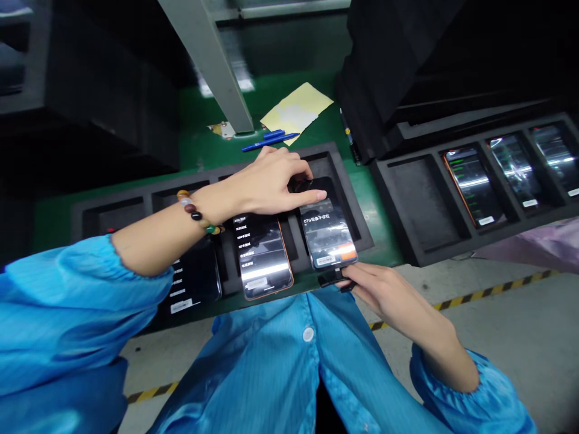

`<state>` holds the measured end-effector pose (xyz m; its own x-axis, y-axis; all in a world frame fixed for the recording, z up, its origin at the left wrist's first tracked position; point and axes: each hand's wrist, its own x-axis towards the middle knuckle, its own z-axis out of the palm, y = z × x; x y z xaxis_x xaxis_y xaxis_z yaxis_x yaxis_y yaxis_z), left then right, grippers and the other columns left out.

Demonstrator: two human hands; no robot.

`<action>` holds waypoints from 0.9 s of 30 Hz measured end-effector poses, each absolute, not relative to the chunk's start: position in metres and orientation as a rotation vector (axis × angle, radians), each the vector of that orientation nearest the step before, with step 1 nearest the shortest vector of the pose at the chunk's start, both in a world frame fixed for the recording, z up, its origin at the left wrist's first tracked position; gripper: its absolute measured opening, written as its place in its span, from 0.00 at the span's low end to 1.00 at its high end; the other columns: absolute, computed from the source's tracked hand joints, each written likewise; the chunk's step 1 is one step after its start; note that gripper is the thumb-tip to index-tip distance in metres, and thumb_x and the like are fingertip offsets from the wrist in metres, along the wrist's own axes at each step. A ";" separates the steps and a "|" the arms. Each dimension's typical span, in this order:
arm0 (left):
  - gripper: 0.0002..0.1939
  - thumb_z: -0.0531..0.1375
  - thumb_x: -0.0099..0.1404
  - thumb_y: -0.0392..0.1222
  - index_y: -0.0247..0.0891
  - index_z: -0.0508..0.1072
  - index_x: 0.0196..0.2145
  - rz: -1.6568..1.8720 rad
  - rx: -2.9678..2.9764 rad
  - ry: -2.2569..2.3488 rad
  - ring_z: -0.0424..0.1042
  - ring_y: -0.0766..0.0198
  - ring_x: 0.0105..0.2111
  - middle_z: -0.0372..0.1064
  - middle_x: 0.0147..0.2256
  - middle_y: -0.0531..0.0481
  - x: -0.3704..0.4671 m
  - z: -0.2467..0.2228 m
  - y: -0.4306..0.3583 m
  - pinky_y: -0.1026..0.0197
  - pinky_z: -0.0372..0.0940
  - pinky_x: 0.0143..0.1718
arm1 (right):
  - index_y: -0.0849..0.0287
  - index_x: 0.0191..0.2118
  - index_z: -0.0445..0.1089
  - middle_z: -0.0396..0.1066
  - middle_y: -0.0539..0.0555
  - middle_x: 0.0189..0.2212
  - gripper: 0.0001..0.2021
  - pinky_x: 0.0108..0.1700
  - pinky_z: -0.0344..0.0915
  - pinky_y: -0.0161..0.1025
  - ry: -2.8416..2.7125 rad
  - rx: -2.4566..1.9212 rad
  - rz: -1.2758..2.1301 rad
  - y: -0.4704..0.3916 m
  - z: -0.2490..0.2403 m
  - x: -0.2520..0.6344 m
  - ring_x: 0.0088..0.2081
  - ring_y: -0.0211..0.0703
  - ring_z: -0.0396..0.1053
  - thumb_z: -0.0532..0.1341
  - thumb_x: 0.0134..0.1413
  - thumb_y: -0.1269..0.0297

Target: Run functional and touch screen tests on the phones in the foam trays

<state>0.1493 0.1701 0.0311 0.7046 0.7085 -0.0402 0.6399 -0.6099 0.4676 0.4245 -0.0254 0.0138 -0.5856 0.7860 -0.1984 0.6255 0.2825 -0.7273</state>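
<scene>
Head view: left hand [274, 184] pinches the phone [329, 232] top, likely bracing it; right hand [384, 289] pinches the plug [331, 277] at its bottom.

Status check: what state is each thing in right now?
Handled phone: screen lit, showing text
Black connector: at that phone's lower edge; plugged or not, unclear
Left hand: at handled phone's top end
Right hand: pinching black connector
Middle phone: lit, menu showing
Left phone: lit, partly hidden
Leftmost phone in right tray: lit, green text
</scene>
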 end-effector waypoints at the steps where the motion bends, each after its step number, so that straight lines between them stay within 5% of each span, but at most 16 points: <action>1: 0.33 0.54 0.73 0.74 0.42 0.79 0.48 0.204 2.449 1.043 0.74 0.46 0.50 0.78 0.45 0.45 0.149 0.031 0.170 0.40 0.59 0.59 | 0.56 0.43 0.69 0.76 0.52 0.40 0.08 0.38 0.68 0.37 -2.333 -1.312 1.198 -0.025 0.013 0.426 0.39 0.44 0.78 0.55 0.79 0.67; 19: 0.31 0.56 0.72 0.70 0.41 0.81 0.50 0.185 2.384 1.050 0.74 0.47 0.52 0.79 0.50 0.43 0.147 0.036 0.172 0.41 0.59 0.61 | 0.53 0.52 0.79 0.84 0.54 0.46 0.12 0.44 0.72 0.40 -2.419 -1.244 1.143 0.000 0.014 0.453 0.45 0.48 0.82 0.58 0.79 0.60; 27: 0.28 0.59 0.71 0.68 0.40 0.81 0.48 0.220 2.362 1.055 0.76 0.50 0.46 0.80 0.44 0.44 0.150 0.036 0.174 0.44 0.62 0.57 | 0.53 0.52 0.80 0.83 0.53 0.45 0.11 0.45 0.74 0.39 -2.299 -1.187 1.244 0.003 0.014 0.450 0.45 0.45 0.82 0.59 0.79 0.61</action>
<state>0.1498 0.1740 0.0356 0.6804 0.7297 -0.0678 0.6419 -0.5488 0.5355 0.4499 0.0032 0.0143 -0.6279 0.7661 -0.1374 0.5341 0.2957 -0.7920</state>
